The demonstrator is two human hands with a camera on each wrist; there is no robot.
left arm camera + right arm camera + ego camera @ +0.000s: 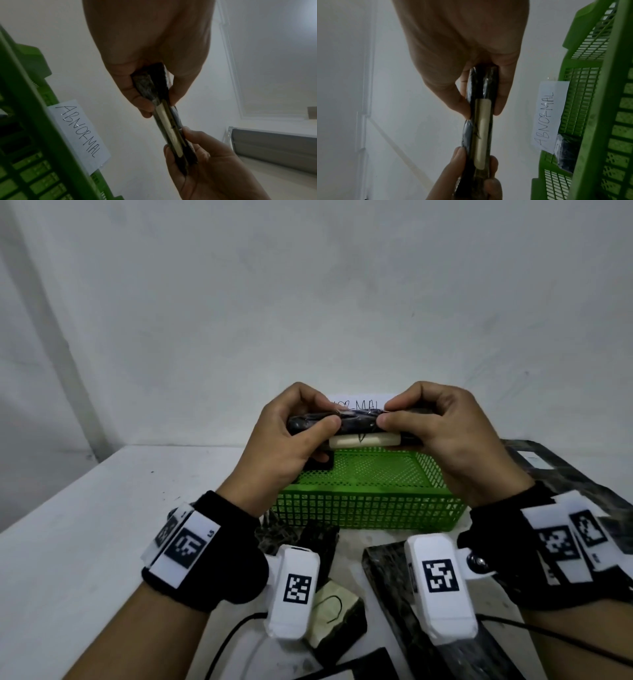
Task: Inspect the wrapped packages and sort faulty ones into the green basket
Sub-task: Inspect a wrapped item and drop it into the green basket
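Both hands hold one dark wrapped package [356, 424] edge-on above the far side of the green basket [370, 510]. My left hand [301, 426] pinches its left end between thumb and fingers; my right hand [411, 422] pinches the right end. A cream label strip [363, 441] shows along the package's lower edge. The wrist views show the same package [169, 129] [481, 121] held from both ends. A white paper sign reading ABNORMAL [78, 132] [547, 116] is fixed to the basket's far wall. Another dark package [565, 151] lies inside the basket.
Several dark wrapped packages lie on the white table [85, 525] in front of the basket: one with a cream label [337, 621], a long one [387, 580] near centre, more at the right edge [555, 474]. A black cable [233, 635] runs across the near table. A wall stands behind.
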